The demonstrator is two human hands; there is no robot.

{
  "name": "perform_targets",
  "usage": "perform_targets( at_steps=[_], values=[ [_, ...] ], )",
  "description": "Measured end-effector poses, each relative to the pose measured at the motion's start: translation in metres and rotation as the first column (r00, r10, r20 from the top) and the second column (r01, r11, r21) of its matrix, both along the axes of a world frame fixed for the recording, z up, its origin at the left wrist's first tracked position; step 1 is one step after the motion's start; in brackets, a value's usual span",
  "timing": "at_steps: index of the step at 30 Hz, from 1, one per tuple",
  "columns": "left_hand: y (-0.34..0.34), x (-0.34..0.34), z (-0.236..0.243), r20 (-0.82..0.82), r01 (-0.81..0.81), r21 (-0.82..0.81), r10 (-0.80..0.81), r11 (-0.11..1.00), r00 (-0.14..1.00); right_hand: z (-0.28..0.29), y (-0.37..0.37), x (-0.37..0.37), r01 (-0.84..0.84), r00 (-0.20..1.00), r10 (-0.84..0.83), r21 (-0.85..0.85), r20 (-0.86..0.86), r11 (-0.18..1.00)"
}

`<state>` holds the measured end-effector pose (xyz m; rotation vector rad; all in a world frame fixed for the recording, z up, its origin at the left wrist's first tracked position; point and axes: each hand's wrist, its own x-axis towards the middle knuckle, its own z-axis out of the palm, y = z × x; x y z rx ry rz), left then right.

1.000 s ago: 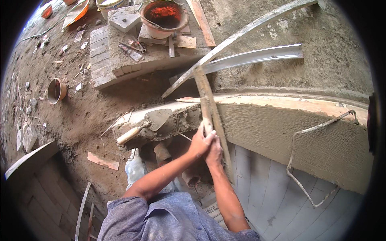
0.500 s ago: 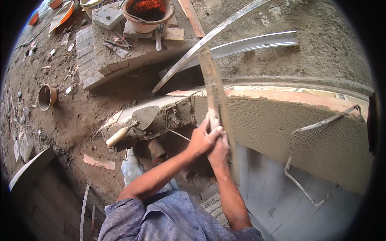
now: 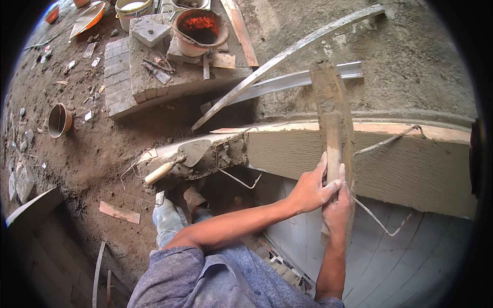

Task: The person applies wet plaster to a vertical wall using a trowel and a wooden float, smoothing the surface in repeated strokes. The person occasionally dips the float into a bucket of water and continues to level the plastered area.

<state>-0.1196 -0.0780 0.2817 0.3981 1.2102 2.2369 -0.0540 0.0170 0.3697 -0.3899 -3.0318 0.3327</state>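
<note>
A long wooden plastering float (image 3: 329,95), caked with grey mortar, stands across the wet plaster band (image 3: 290,151). My left hand (image 3: 312,191) is closed on the float's pale handle. Just below and to the right, my right hand (image 3: 336,209) also grips it, its fingers overlapping the left. The float hides part of the band and the middle of a bent metal rod (image 3: 387,140) that clasps the band. A pointed trowel (image 3: 195,153) with a pale wooden handle lies on the mortar-covered end at the left. Another bent rod (image 3: 239,179) hangs near it.
A long wooden strip (image 3: 287,59) and a metal channel (image 3: 287,87) lie beyond the band. Farther left, a mortar-stained bucket (image 3: 191,49) and hand tools (image 3: 158,71) rest on stacked blocks (image 3: 117,66). A small bucket (image 3: 60,121) lies tipped on the dirt.
Both hands have carried the float to the right along the plaster band. It now crosses the right-hand bent rod, and the view has shifted slightly.
</note>
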Motion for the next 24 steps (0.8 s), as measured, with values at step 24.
perform_targets(
  at_steps=[24],
  values=[
    [-0.018, 0.063, 0.224, -0.474, -0.258, 0.496, 0.508, 0.829, 0.719, 0.086, 0.004, -0.003, 0.002, 0.999, 0.008, 0.188, -0.052, 0.982]
  ],
)
